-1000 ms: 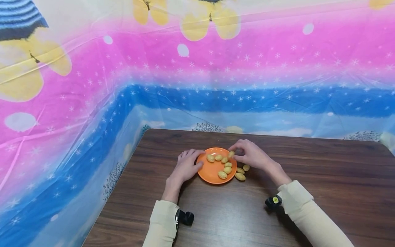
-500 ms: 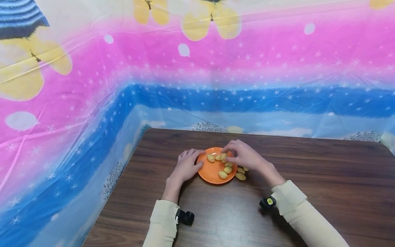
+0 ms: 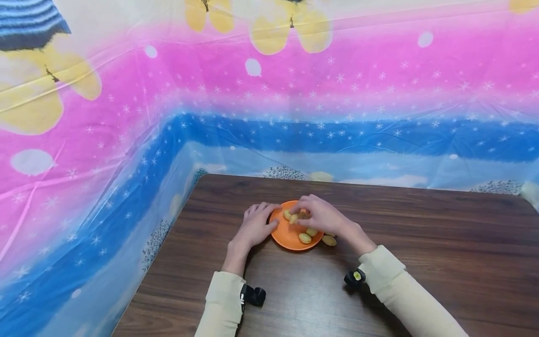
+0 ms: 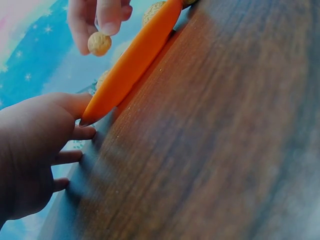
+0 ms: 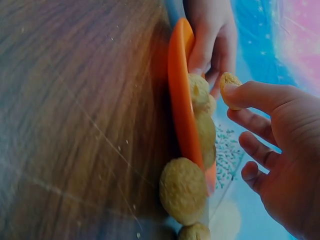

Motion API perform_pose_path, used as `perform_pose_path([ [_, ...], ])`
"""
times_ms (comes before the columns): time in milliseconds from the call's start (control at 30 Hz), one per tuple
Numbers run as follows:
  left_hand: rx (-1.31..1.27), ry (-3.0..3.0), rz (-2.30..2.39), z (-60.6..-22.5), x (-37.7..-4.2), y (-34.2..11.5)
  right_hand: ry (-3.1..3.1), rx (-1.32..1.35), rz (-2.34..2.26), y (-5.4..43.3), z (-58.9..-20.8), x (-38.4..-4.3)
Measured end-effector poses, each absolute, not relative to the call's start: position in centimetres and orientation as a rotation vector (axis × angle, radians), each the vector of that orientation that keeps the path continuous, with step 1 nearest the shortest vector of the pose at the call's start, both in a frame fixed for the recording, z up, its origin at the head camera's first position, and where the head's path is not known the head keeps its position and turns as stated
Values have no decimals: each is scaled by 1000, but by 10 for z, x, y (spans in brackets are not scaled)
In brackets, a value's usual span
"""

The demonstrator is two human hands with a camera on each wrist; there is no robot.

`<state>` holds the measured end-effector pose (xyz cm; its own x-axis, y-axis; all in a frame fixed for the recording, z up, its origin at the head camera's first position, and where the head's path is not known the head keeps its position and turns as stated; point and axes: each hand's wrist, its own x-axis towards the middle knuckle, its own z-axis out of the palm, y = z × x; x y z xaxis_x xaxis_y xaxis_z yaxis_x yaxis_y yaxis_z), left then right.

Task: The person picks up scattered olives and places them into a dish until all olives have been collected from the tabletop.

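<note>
In the head view, an orange plate (image 3: 287,238) lies on the table with several tan, wrinkled walnuts (image 3: 305,238) in it. My left hand (image 3: 254,227) holds the plate's left rim, thumb and forefinger set apart along it. Over the plate is my right hand (image 3: 324,216), pinching one walnut (image 4: 99,44) between thumb and fingers. The left wrist view has that walnut raised above the rim. Part of the plate and some walnuts are hidden behind the right hand in the head view.
Beside the plate's right edge, loose walnuts (image 3: 329,240) lie on the dark wooden table (image 3: 421,243). A printed pink and blue cloth (image 3: 337,93) hangs behind the table and along its left side. Each wrist carries a small black camera (image 3: 254,296).
My right hand has moved left, from the plate's right rim to over its middle, carrying the pinched walnut. The left hand stays at the left rim.
</note>
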<state>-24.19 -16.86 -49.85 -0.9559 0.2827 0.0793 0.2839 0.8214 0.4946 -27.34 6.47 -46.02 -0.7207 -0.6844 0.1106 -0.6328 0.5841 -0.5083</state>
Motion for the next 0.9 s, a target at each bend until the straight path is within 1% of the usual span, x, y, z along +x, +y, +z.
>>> perform_pose_path([
  [400, -487, -2985, -826, -498, -242, -170, 2697, -1152, -733, 49, -471, -274],
  [633, -487, -2982, -834, -498, -241, -169, 2710, -1106, -676, 45, -475, -279],
  [900, -492, -2989, -827, -498, -241, -170, 2750, -1143, -660, 47, -475, -281],
])
